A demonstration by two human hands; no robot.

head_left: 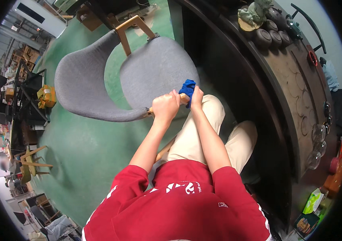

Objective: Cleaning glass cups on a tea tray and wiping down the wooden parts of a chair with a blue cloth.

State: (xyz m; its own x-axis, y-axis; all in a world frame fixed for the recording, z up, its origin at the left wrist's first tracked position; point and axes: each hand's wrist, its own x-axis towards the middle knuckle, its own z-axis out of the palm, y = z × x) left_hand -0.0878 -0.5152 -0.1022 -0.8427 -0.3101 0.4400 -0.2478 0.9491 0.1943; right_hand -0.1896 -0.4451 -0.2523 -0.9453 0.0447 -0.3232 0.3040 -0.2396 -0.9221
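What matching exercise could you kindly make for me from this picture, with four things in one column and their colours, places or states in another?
Things:
1. Blue cloth
2. Chair seat
3. Left grip
4. Floor

Colours, places or states:
A. Closed on the near wooden armrest
B. Green
C. Held in the right grip
D. Grey

Right pairs: 1-C, 2-D, 3-A, 4-B.
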